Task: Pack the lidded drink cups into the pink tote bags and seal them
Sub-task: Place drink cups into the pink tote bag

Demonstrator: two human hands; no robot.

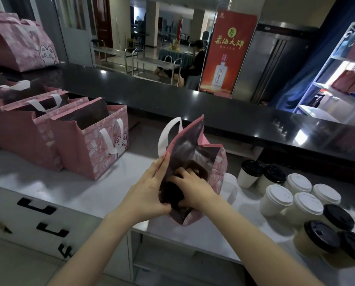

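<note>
Reaching into a pink tote bag [193,145] at the centre of the head view, I have my right hand [195,186] down inside it. Its fingers are bent onto the dark insert [199,169] with its rounded cup holes; whether they grip that insert or only press it I cannot tell. My left hand [149,193] pinches the bag's wall at 9 o'clock of the opening, fingers [162,164] closed on the rim. The bag stands tilted on the pale table [89,193], with no cup in it that I can see. The lidded cups [298,182] stand on the table at 4 o'clock, near the bag but apart from it.

Risks, as I judge them: the bag looks like thin, soft cloth with a dull dark lining, and its walls sag inward. The mouth could fold shut if the left hand lets go. The insert looks stiffer and sits skewed; left crooked, it could let a cup lean and leak at the lid. The cups are smooth, tapered cylinders with round lids, some white, some black, packed close together. An elbow swung toward 4 o'clock could topple several. A looped white handle [166,137] stands up at 12 o'clock and may snag a wrist. More open bags [102,145] stand at 9 o'clock.
</note>
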